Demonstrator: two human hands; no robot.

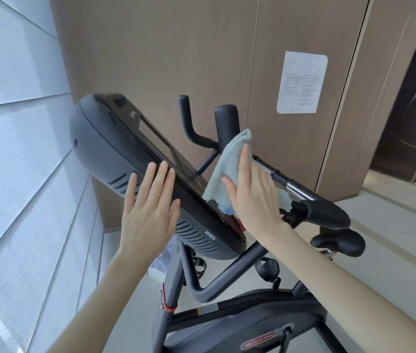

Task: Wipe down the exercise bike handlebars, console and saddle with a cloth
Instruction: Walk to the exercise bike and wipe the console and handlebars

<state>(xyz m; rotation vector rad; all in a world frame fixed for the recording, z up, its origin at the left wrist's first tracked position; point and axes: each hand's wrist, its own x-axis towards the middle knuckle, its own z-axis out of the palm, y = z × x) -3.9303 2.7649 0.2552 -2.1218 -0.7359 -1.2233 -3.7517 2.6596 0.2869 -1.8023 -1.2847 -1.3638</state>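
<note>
Left hand, fingers straight, braces console back; right hand fingers flat, pressing cloth against its face.

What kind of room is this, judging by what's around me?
Likely a shared fitness room: an exercise bike with a big console, a printed notice stuck on the wood-panelled wall, pale blinds alongside.
</note>
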